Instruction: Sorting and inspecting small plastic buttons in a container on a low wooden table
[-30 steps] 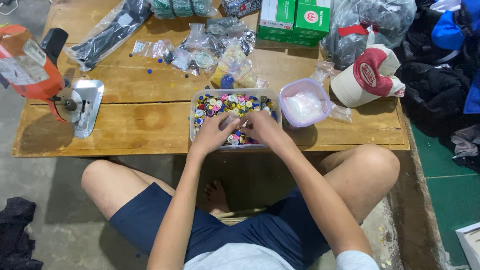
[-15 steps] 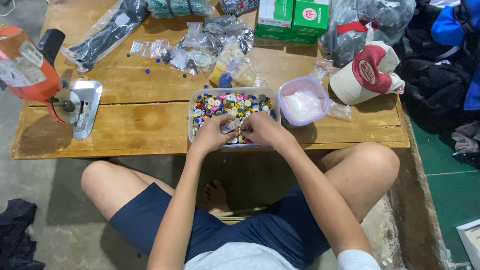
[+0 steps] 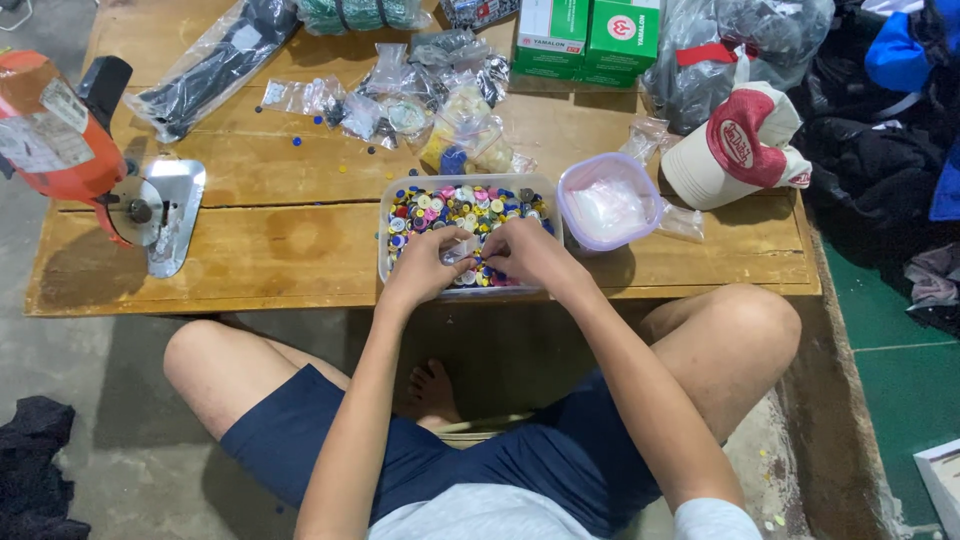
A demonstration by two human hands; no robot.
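Bare concrete floor point(image 3: 110, 350) surrounds a low wooden table point(image 3: 270, 240) where a person sits cross-legged in dark blue shorts point(image 3: 470, 470), knees spread to either side of the table's near edge. Dark clothing point(image 3: 880, 130) lies heaped on the right beyond the table, next to green matting point(image 3: 900, 380). On the table's left end rests an orange power cutter point(image 3: 60, 140) with a round blade and a metal foot plate. A long black bag in clear plastic point(image 3: 215, 60) lies at the far left, two green cartons point(image 3: 590, 35) stand at the far edge, and a red and cream cap point(image 3: 740, 145) sits at the right end. Small clear packets point(image 3: 400, 90) are scattered across the middle of the table. Near the front edge stands a clear plastic tub point(image 3: 392, 235) filled with coloured buttons point(image 3: 450, 205), and just beside it on the right is a round lilac container point(image 3: 607, 205) holding something white. Both hands are over the near half of the tub, close together. The left hand point(image 3: 430, 265) and the right hand point(image 3: 530, 252) pinch a small clear bag point(image 3: 462, 250) between their fingertips, held just above the buttons; what is inside the bag cannot be made out.
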